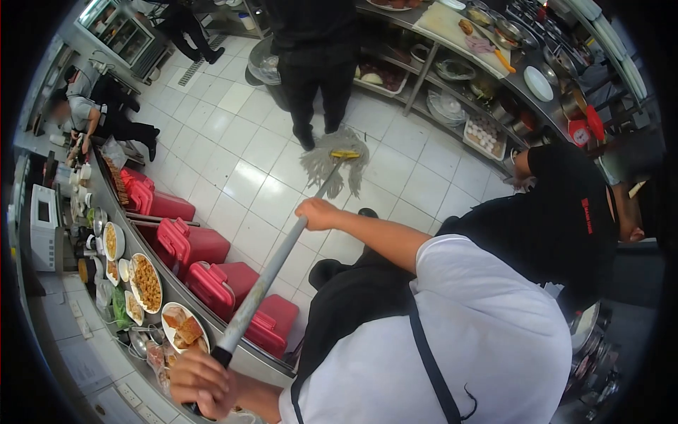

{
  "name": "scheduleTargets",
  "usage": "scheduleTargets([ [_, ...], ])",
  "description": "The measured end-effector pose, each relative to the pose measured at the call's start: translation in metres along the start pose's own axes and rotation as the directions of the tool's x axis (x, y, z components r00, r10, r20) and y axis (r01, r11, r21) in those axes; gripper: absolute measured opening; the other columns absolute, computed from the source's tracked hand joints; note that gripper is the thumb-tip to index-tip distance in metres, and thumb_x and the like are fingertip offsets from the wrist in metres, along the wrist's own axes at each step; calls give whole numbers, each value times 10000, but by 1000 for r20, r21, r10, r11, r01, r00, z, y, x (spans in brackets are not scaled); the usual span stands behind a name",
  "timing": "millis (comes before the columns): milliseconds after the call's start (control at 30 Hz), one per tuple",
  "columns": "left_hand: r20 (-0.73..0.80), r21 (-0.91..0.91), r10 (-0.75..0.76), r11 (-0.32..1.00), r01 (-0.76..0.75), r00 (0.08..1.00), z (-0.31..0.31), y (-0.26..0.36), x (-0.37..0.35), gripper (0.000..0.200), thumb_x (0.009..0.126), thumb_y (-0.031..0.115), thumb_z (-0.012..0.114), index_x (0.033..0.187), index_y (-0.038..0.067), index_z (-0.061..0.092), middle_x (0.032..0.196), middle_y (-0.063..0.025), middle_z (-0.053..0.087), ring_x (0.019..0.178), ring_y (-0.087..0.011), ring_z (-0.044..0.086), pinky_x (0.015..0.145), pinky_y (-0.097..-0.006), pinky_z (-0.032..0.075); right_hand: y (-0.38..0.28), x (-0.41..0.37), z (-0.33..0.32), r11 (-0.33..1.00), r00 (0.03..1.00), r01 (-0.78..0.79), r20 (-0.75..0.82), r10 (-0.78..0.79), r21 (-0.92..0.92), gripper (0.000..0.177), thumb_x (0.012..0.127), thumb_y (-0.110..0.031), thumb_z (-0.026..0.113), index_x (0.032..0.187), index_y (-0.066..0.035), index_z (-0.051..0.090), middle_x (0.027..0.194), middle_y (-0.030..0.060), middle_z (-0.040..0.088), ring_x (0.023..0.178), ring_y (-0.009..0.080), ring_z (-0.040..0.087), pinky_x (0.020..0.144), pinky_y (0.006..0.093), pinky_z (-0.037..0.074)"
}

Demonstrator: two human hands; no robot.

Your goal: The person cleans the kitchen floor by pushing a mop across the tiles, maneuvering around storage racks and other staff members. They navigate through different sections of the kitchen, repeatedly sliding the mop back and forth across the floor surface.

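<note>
I hold a mop by its long grey handle (272, 265), which slants across the view. My left hand (201, 381) is closed round the black grip at the upper end. Farther down the handle, my right hand (318, 213) is wrapped round it, with that arm stretched out. The mop head (335, 159), grey strands under a yellow clamp, lies spread on the white tiled floor (261, 201), close to the shoes of a person in black (314, 63). Beside my left hand, a plate of browned meat pieces (185, 328) rests on the counter.
Red lidded bins (191, 244) line the left counter, which carries dishes of food (146, 283) and a white microwave (44, 227). A co-worker in black (544, 212) stands close on my right. Steel shelving (417, 78) with a cutting board (462, 35) runs along the upper right.
</note>
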State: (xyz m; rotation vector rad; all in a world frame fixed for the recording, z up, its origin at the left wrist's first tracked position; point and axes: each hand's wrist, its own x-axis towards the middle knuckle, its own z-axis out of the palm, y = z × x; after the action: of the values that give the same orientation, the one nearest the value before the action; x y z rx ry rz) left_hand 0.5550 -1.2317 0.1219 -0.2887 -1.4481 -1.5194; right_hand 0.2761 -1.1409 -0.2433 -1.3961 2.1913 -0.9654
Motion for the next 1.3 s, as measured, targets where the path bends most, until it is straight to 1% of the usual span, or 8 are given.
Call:
scheduleTargets([
  [200,163,-84,-77,992,91,984,13,-72,13,130,852,57,536,744,90,472,460,44,437,384,-66,422,426,-207,380,67,-29,-48,973,983,-182,-59,175,-139,79,682,-87,669,755,-83,639,856,164,669,900,401,645,774,506,517],
  [333,17,-183,-322,930,319,947,4,-134,-53,40,837,18,551,875,17,540,564,-27,484,583,-186,553,729,-415,522,146,-67,-53,872,929,-366,-75,362,-326,149,717,-132,716,861,-112,680,971,136,692,998,351,648,839,465,533],
  [467,19,44,-566,824,565,824,12,-149,-137,76,869,103,611,884,41,569,693,-77,526,714,-245,567,932,-509,446,177,-114,-47,690,827,-537,-140,545,-485,193,765,-169,744,938,-93,701,1035,110,693,1059,293,640,863,427,537],
  [667,190,88,-440,898,432,878,22,-83,-55,118,810,107,653,755,12,612,539,-70,515,541,-230,551,731,-490,519,82,-142,-59,824,843,-521,-286,456,-223,137,819,-197,715,832,-64,690,905,140,683,947,317,648,860,429,516],
  [800,315,-54,-252,958,282,915,11,-57,27,99,843,94,566,755,52,588,430,20,457,367,-111,449,407,-283,443,22,-139,-46,934,889,-353,-332,315,-59,133,790,-190,715,775,-61,688,828,148,688,845,356,670,767,477,530],
  [933,101,-144,-203,966,216,974,-7,-19,73,87,882,104,539,814,50,529,412,62,422,331,-31,393,329,-151,352,-23,-125,-13,969,959,-176,-191,208,172,79,643,-156,688,705,-108,680,726,143,671,747,372,664,682,499,527],
  [1067,55,-87,-191,977,195,980,7,41,105,67,862,82,552,815,63,507,399,62,408,337,-18,359,402,-186,301,-55,-103,-23,943,983,181,-39,-177,280,116,635,-192,679,592,-115,604,606,141,616,612,392,618,589,501,496],
  [1300,307,-68,-127,986,155,943,121,-1,140,233,892,63,450,1027,-45,606,482,-7,487,412,-116,488,514,-275,463,-10,-49,-89,903,927,372,-138,-349,215,120,620,-184,689,596,-129,585,595,110,612,585,357,613,539,474,481],
])
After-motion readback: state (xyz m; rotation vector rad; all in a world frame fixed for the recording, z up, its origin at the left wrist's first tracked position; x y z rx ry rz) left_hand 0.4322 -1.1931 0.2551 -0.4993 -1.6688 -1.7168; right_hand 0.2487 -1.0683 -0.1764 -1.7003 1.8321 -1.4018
